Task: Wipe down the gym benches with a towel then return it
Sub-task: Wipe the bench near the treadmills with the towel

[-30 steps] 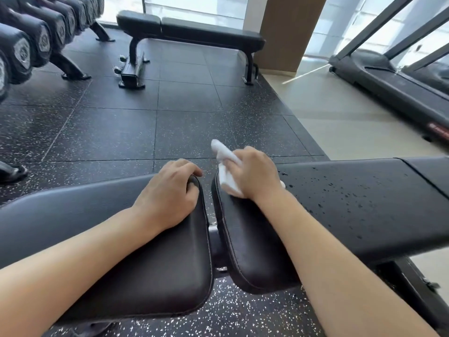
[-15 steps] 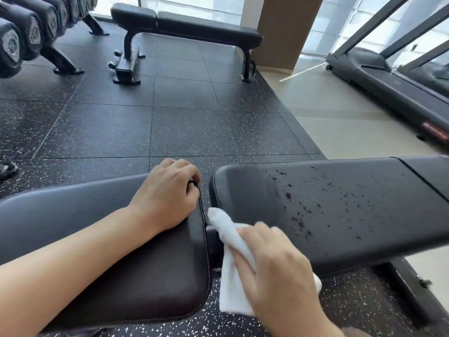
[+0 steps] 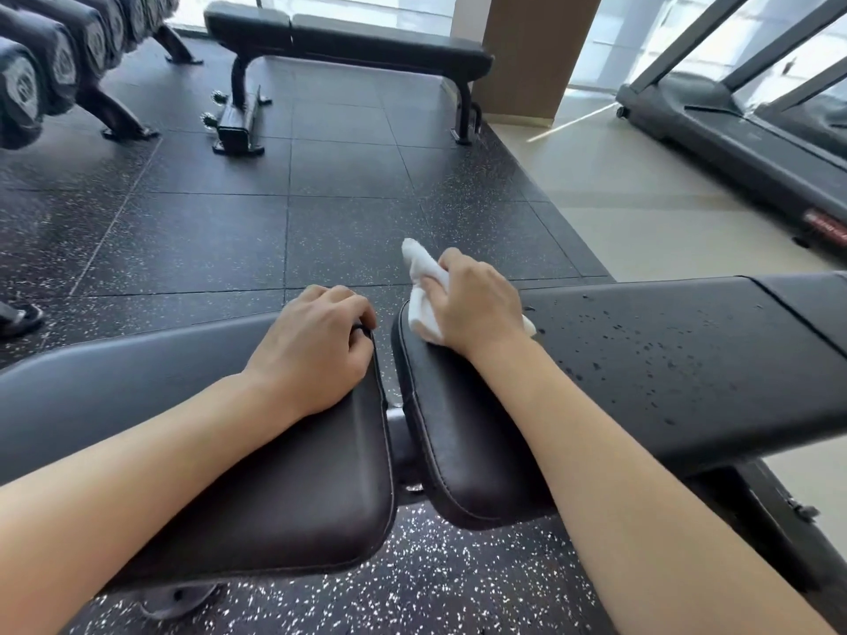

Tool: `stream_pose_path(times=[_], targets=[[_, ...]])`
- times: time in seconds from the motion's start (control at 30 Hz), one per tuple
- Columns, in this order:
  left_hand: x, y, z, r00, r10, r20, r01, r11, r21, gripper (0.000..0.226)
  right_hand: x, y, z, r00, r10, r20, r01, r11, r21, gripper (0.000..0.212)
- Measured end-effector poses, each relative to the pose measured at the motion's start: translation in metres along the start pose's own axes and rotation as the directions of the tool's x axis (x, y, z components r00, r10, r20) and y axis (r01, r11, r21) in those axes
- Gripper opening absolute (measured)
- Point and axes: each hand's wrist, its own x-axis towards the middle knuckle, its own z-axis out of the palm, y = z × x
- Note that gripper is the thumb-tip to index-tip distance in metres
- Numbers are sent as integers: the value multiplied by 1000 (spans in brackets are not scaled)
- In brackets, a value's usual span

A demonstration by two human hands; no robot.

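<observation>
A black padded gym bench runs across the view in two pads: a left seat pad (image 3: 137, 405) and a longer right pad (image 3: 664, 359) speckled with droplets. My right hand (image 3: 476, 304) grips a white towel (image 3: 419, 286) and presses it on the far left end of the right pad. My left hand (image 3: 316, 346) rests on the far right corner of the left pad, its fingers curled over the edge by the gap. A second black bench (image 3: 348, 43) stands farther back on the floor.
A rack of dumbbells (image 3: 50, 66) lines the far left. A treadmill (image 3: 742, 139) stands at the right on pale floor. A brown pillar (image 3: 527, 52) rises behind the far bench. Speckled rubber tiles (image 3: 321, 213) cover the floor between the benches.
My right hand moved the towel from the pad's near front edge back up to its far end. My left hand stayed on the left pad.
</observation>
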Motion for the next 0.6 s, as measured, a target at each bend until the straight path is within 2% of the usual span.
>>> stream_pose_path(times=[0.1, 0.17, 0.3, 0.37, 0.5, 0.6], targets=[[1, 0, 0, 1000, -1, 7, 1, 1000, 12, 19, -59, -4, -14, 996, -61, -72, 65, 997, 43, 26], [1, -1, 1, 1000, 6, 3, -6, 1000, 20, 19, -112, -4, -25, 985, -134, -109, 138, 990, 34, 19], [2, -1, 1, 1000, 11, 1, -11, 1000, 19, 19, -196, 2, -42, 963, -245, -112, 253, 966, 62, 16], [2, -1, 1, 1000, 12, 5, -12, 1000, 25, 19, -200, 6, -44, 957, -270, -106, 276, 960, 49, 20], [4, -2, 3, 1000, 1, 5, -1, 1000, 1, 20, -157, -11, -42, 981, -158, -114, 164, 985, 47, 19], [10, -8, -3, 995, -96, 12, 97, 984, -153, 25, -128, -32, -28, 987, -132, -86, 133, 991, 12, 18]])
